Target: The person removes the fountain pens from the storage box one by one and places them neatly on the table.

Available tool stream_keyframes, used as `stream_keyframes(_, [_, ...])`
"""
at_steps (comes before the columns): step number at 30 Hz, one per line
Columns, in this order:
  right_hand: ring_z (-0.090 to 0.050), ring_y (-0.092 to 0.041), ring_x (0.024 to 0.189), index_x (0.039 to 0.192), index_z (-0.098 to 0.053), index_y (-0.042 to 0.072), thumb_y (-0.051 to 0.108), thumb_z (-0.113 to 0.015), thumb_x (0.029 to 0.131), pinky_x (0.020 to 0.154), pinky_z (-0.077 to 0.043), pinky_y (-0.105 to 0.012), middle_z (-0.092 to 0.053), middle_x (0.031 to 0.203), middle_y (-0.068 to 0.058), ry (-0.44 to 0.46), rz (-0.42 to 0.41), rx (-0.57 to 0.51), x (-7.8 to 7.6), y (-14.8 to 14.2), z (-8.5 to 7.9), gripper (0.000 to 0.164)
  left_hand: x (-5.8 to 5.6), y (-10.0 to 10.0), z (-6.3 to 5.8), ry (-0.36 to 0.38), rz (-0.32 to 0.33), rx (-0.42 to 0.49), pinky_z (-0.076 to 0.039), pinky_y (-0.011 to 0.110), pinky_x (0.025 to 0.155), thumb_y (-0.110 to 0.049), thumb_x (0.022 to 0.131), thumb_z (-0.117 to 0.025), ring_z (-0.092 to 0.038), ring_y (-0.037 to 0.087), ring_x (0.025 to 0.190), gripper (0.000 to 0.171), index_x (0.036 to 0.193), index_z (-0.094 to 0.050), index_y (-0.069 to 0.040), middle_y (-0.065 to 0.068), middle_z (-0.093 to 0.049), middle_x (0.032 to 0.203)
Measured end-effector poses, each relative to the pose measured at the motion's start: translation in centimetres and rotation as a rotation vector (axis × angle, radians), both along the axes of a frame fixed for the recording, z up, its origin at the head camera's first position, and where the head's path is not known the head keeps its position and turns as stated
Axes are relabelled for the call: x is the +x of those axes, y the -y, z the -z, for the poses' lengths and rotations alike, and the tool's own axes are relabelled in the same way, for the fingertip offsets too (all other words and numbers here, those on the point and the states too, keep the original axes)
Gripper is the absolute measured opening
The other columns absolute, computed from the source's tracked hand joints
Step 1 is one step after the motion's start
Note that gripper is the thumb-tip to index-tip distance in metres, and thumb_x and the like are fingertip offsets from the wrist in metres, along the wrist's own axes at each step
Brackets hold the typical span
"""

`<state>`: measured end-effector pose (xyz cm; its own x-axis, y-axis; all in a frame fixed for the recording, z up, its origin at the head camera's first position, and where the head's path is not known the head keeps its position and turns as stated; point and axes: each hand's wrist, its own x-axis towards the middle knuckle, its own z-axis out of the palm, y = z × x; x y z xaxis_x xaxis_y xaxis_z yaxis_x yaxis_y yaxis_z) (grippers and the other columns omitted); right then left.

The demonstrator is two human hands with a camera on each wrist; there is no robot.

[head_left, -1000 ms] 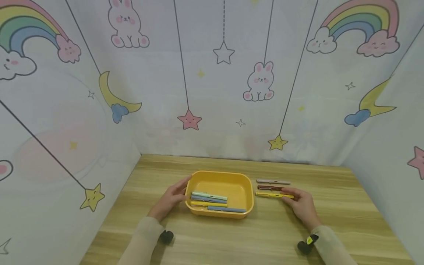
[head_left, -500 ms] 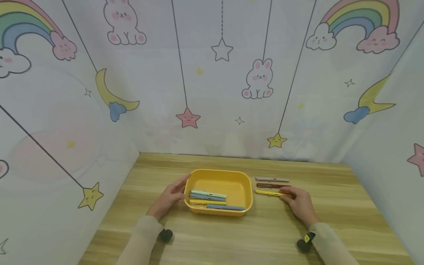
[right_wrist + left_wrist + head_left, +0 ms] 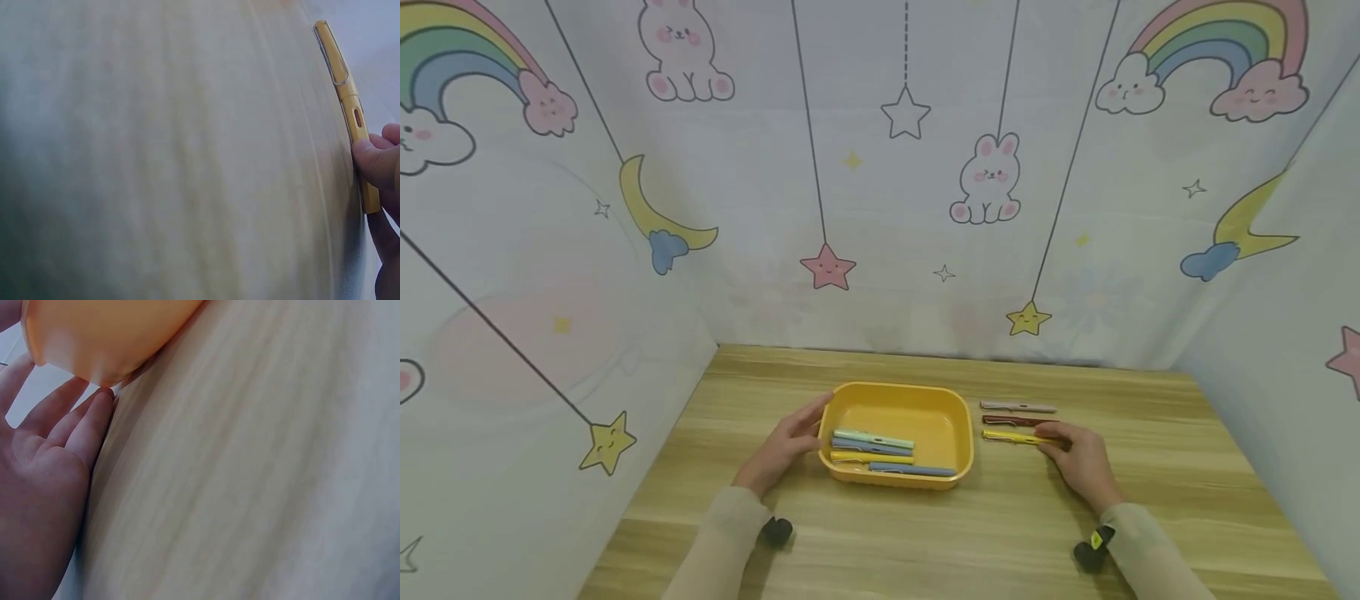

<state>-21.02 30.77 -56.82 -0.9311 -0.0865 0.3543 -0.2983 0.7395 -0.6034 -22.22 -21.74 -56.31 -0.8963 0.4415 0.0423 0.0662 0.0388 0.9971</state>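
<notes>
A yellow pen (image 3: 348,94) with a wire clip and a small oval window in its barrel is pinched between the thumb and fingers of the right hand (image 3: 1081,462), which hold the plain end. Its clipped end points left, towards a yellow tray just beside it (whether the pen is lifted or rests on the worktop (image 3: 902,542), I cannot tell). It looks light and stiff, probably smooth plastic that could roll or slip; a pinch on the barrel, clear of the springy clip, should suit it.

Just beyond it, roughly parallel, lie a dark red pen (image 3: 1011,421) and then a greyish-pink pen (image 3: 1018,407).

To the left stands the yellow tray (image 3: 936,425), holding a pale green pen (image 3: 874,439), two blue pens (image 3: 912,470) and a second yellow pen (image 3: 871,458) along its near side. The left hand (image 3: 780,450), fingers spread, touches the tray's left end.

Behind the wood-grained worktop hangs a pale backdrop (image 3: 760,208) printed with rabbits, stars and rainbows.
</notes>
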Motion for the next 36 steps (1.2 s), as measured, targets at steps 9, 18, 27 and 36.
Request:
stream_keyframes(9, [-0.077,-0.024,0.092,0.110,-0.080,0.006,-0.005,-0.084,0.082,0.078,-0.061,-0.027,-0.081,0.101,-0.007,-0.038,-0.009,0.006,-0.29,-0.06,-0.08,0.030,-0.06,0.03,0.06,0.006,-0.006,-0.008,-0.025,0.053,0.125,-0.004,0.097,-0.065,-0.031,0.035,0.156,0.077,0.165,-0.036,-0.022,0.006,-0.033,0.171])
stream_keyframes(18, [-0.078,-0.026,0.092,0.111,-0.080,0.004,-0.006,-0.083,0.083,0.078,-0.059,-0.021,-0.081,0.102,-0.010,-0.020,-0.003,-0.001,-0.25,-0.17,-0.43,0.029,-0.16,-0.10,0.04,0.006,-0.011,-0.007,-0.025,0.054,0.125,-0.003,0.098,-0.064,-0.031,0.035,0.156,0.075,0.165,-0.036,-0.023,0.004,-0.034,0.171])
stream_keyframes(27, [-0.077,-0.030,0.096,0.116,-0.078,0.004,-0.004,-0.081,0.086,0.081,-0.062,-0.035,-0.081,0.105,-0.010,0.020,0.004,0.012,-0.06,-0.10,-0.74,0.031,-0.08,-0.21,-0.07,0.009,-0.022,-0.016,-0.025,0.055,0.125,-0.006,0.097,-0.066,-0.031,0.037,0.156,0.077,0.165,-0.036,-0.023,0.006,-0.033,0.171])
stream_keyframes(36, [-0.078,-0.032,0.097,0.117,-0.078,0.003,-0.004,-0.082,0.085,0.083,-0.063,-0.044,-0.080,0.107,-0.011,0.009,0.005,0.005,0.09,-0.03,-0.67,0.033,0.01,-0.10,-0.02,0.010,-0.016,-0.009,-0.025,0.055,0.125,-0.005,0.097,-0.066,-0.031,0.036,0.156,0.076,0.165,-0.037,-0.024,0.004,-0.034,0.170])
